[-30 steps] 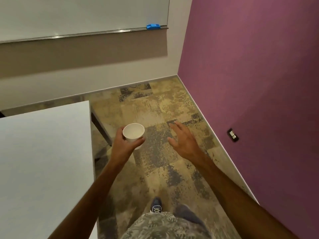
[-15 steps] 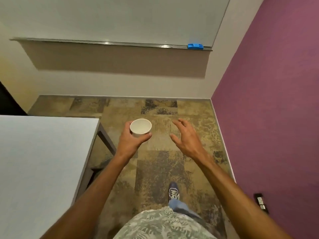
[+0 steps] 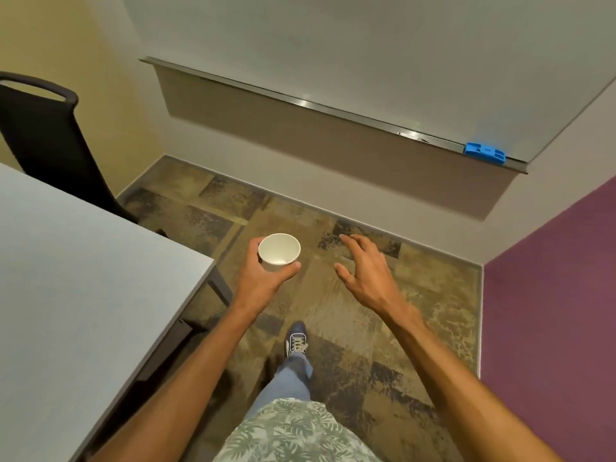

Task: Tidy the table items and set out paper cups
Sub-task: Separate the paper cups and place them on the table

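A white paper cup (image 3: 279, 251) stands upright and empty in my left hand (image 3: 263, 278), which grips it from below and the side, out over the carpet just right of the table's corner. My right hand (image 3: 365, 271) hovers beside it to the right, fingers spread and holding nothing. The grey table (image 3: 76, 295) fills the left side, with its corner near my left wrist. No other cups are in view.
A dark chair (image 3: 50, 135) stands behind the table at the far left. A whiteboard ledge with a blue eraser (image 3: 485, 153) runs along the wall ahead. A purple wall (image 3: 550, 295) closes the right side. My foot (image 3: 296, 338) steps on patterned carpet.
The view has swung left: the whiteboard and purple wall slid right and the chair came into sight. My hands keep the same pose, the cup still held in my left.
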Available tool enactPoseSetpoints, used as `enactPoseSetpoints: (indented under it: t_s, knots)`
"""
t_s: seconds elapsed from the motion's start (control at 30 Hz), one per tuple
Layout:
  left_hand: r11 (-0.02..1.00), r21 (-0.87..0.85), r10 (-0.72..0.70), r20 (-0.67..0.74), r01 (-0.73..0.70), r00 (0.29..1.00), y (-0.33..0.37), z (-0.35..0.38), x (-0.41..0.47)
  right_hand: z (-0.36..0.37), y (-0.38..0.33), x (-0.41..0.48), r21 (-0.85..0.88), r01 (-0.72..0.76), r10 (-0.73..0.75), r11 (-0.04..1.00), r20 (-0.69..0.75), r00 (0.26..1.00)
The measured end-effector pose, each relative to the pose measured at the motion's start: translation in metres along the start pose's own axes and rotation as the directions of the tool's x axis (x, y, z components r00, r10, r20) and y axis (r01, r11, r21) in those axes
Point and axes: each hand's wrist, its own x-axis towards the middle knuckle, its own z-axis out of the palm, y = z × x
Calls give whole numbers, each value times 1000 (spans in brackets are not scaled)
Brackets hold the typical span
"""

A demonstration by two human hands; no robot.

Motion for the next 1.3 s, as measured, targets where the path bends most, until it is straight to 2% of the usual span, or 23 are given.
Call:
enactPoseSetpoints:
  t_s: [0.4,0.53,0.7,0.73,0.8,0.83,0.9,0.93,1.0,1.03,1.1,1.13,1.2,1.23,1.3]
  knots:
    - [994,-47,-104,-159,97,982,7,-10,227,6,-2,265,-20,175,-169,984,175,970]
    - [993,-44,-117,-215,110,970,16,-24,278,8,-15,329,-14,237,-231,971,177,957]
    - [987,-77,-162,-359,144,919,17,-58,337,24,-56,428,49,395,-394,917,250,884]
    - [986,-86,-167,-346,146,923,16,-57,336,23,-58,428,54,392,-392,918,256,883]
    - [982,-113,-189,-445,154,875,13,-78,358,37,-83,475,94,485,-489,869,305,817]
    - [980,-125,-195,-430,156,881,13,-78,359,35,-83,478,98,480,-485,872,303,820]
    - [979,-108,-205,-545,175,813,9,-99,383,50,-111,525,137,550,-560,824,345,753]
    - [979,-105,-203,-539,173,818,8,-100,384,50,-111,528,143,551,-564,822,334,755]
    - [972,-125,-231,-637,197,735,2,-118,410,67,-137,576,186,626,-645,758,362,673]
    - [972,-127,-233,-634,199,737,1,-121,411,68,-141,579,183,628,-646,756,362,672]
    - [962,-157,-267,-723,224,638,0,-134,436,84,-167,624,218,691,-708,689,404,579]
    - [962,-159,-268,-718,224,642,0,-134,437,82,-169,624,224,683,-704,695,405,583]
    - [947,-209,-308,-804,243,508,2,-147,453,95,-203,658,305,735,-776,605,433,459]
    - [947,-214,-311,-798,240,516,4,-146,454,93,-203,659,315,727,-774,610,431,463]
    - [936,-256,-336,-855,241,395,4,-159,458,109,-237,681,370,763,-820,531,453,350]
